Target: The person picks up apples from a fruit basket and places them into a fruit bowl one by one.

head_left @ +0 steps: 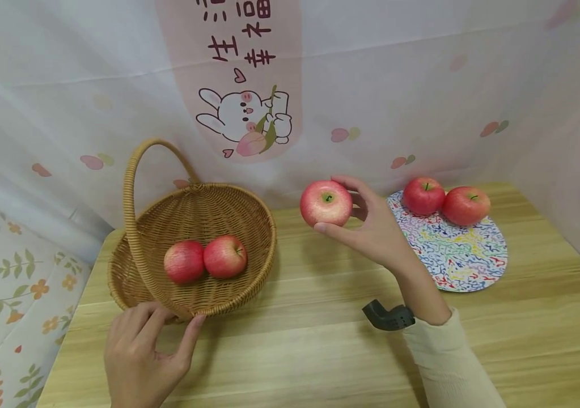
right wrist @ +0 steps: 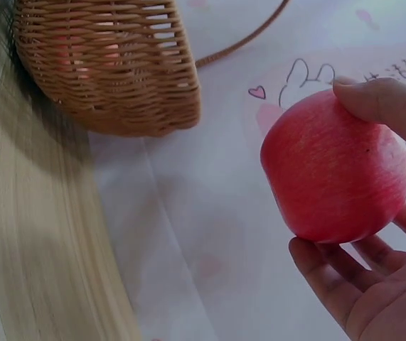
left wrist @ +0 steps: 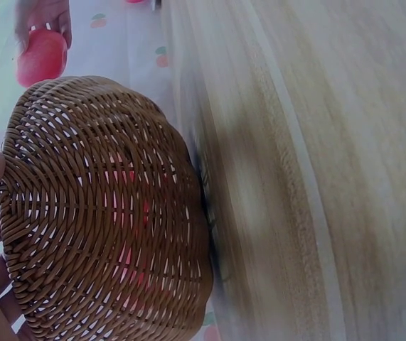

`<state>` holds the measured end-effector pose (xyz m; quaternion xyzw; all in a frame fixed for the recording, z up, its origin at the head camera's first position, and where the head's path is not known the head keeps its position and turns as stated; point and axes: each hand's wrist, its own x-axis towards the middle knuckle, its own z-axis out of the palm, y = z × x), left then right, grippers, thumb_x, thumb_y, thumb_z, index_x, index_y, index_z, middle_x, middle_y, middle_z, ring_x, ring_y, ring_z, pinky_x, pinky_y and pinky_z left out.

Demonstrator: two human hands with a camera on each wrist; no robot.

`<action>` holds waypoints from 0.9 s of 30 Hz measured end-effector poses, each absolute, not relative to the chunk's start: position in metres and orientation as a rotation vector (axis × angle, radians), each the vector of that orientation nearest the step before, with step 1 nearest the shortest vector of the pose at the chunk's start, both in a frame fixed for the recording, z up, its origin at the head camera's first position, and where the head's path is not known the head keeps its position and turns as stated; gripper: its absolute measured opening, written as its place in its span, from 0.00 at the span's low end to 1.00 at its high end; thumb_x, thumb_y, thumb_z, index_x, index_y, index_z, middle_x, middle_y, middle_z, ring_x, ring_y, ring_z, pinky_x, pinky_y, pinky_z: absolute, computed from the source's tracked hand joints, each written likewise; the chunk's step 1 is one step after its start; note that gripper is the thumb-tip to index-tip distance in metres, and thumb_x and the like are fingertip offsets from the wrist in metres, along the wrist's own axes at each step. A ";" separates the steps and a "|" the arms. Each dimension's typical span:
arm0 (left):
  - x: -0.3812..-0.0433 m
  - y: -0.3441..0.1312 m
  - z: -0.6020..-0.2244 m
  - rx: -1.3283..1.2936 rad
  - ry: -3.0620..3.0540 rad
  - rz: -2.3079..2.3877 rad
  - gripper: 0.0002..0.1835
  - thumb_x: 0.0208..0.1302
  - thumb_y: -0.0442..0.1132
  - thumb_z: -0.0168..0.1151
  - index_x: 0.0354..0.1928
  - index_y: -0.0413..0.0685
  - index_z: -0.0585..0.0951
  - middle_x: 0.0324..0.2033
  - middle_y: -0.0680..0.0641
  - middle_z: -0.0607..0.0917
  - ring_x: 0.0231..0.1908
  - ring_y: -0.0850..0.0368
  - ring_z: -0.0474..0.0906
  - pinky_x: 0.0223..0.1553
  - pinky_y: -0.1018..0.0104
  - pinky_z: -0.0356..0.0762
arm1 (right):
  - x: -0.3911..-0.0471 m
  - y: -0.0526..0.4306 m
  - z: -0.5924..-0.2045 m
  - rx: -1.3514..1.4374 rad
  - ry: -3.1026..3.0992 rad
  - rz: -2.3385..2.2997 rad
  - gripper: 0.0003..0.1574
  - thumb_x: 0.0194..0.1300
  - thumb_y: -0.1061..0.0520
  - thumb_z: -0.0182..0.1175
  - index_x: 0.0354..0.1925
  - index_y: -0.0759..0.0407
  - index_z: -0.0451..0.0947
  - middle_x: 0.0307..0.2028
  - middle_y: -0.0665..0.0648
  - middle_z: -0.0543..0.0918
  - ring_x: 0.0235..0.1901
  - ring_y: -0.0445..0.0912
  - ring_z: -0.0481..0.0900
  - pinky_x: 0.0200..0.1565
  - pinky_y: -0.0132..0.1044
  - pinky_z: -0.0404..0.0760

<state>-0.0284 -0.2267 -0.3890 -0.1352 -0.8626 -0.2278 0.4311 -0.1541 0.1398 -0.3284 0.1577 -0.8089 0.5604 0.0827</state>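
Your right hand (head_left: 373, 226) grips an apple (head_left: 326, 203) near the middle of the head view; your left hand (head_left: 142, 354), lower left, holds the wicker basket (head_left: 236, 212), where two more apples (head_left: 225, 256) lie side by side.

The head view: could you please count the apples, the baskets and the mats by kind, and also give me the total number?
Basket: 1
Patterned mat: 1
Apples: 5 (1 in the right hand, 2 in the basket, 2 on the patterned mat)
Total: 7
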 end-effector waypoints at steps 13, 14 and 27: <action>-0.029 -0.226 -0.389 -0.344 -2.152 -0.559 0.34 0.70 0.67 0.62 0.20 0.43 0.79 0.23 0.45 0.80 0.24 0.47 0.74 0.36 0.61 0.63 | -0.152 0.163 -0.330 0.312 -2.441 1.713 0.47 0.59 0.54 0.80 0.72 0.48 0.70 0.64 0.48 0.79 0.60 0.46 0.80 0.61 0.33 0.78; -0.029 -0.226 -0.389 -0.344 -2.151 -0.558 0.34 0.70 0.67 0.62 0.20 0.43 0.79 0.23 0.45 0.80 0.24 0.47 0.74 0.36 0.61 0.63 | -0.152 0.165 -0.329 0.296 -2.443 1.710 0.47 0.59 0.53 0.80 0.72 0.48 0.70 0.64 0.48 0.79 0.60 0.46 0.81 0.61 0.33 0.78; -0.028 -0.225 -0.387 -0.342 -2.142 -0.558 0.34 0.70 0.66 0.62 0.20 0.43 0.79 0.23 0.45 0.80 0.24 0.48 0.73 0.36 0.62 0.63 | -0.150 0.221 -0.330 0.038 -2.357 1.698 0.46 0.62 0.57 0.78 0.73 0.45 0.68 0.65 0.48 0.73 0.58 0.46 0.77 0.54 0.22 0.79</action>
